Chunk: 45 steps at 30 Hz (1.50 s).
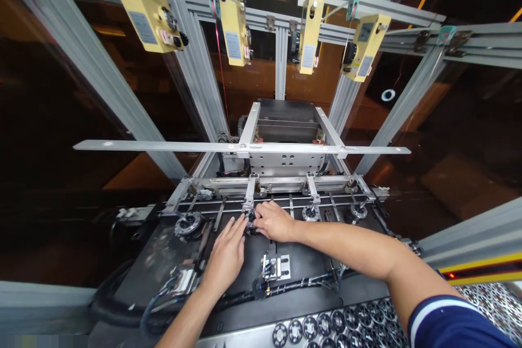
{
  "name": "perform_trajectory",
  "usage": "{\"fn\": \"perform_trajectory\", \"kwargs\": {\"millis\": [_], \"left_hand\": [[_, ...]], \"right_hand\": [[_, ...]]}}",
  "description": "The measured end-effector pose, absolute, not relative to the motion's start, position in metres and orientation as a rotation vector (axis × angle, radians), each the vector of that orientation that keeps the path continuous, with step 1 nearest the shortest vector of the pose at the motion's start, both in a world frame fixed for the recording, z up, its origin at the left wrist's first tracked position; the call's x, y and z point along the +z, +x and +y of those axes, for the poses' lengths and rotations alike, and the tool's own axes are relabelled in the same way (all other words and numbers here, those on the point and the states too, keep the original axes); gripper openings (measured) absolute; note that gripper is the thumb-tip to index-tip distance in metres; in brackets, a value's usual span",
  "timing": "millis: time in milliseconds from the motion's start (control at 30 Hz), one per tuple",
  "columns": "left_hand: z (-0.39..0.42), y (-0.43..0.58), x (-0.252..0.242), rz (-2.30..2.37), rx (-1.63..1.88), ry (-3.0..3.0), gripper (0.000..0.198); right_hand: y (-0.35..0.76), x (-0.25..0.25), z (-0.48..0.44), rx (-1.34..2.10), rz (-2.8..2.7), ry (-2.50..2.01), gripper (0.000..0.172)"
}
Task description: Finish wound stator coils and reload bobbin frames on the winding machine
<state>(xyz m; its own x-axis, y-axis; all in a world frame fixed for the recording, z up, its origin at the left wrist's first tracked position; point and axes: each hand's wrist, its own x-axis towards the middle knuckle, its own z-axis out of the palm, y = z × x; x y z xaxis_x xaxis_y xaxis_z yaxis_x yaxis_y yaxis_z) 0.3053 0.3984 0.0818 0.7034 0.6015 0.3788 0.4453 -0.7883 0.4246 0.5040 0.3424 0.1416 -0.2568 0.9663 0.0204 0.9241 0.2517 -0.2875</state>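
Observation:
Both hands meet at the second station from the left on the black machine bed [171, 261]. My right hand [276, 222] has its fingers curled round a small round slotted stator [250, 219], which is mostly hidden by the fingers. From the left, my left hand [227, 253] reaches to the same stator with its fingers stretched out, the tips at its edge. A silver arm [252, 190] stands just behind that stator. Similar stators sit at the other stations: one at the far left [188, 224], one right of my hands [310, 213] and one at the far right [359, 210].
A long flat metal bar [183, 146] crosses above the bed. Yellow wire tensioners [312, 35] hang from the frame overhead. Many stators fill a tray [236, 340] at the front. A metal bracket [283, 266] and black cables [297, 285] lie before my hands. A yellow-edged strip [481, 269] stands right.

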Motion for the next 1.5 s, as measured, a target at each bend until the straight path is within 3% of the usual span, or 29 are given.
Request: {"fn": "perform_trajectory", "kwargs": {"millis": [433,933,1500], "left_hand": [[0.389,0.315,0.086,0.845,0.586,2.751,0.049],[0.389,0.321,0.113,0.856,0.286,2.957,0.052],[0.392,0.319,0.106,0.851,0.242,3.009,0.053]], "right_hand": [[0.51,0.142,0.404,1.044,-1.348,-2.521,0.024],[0.508,0.146,0.365,1.199,-0.877,-2.159,0.022],[0.504,0.15,0.36,1.307,-0.776,-2.109,0.021]]}}
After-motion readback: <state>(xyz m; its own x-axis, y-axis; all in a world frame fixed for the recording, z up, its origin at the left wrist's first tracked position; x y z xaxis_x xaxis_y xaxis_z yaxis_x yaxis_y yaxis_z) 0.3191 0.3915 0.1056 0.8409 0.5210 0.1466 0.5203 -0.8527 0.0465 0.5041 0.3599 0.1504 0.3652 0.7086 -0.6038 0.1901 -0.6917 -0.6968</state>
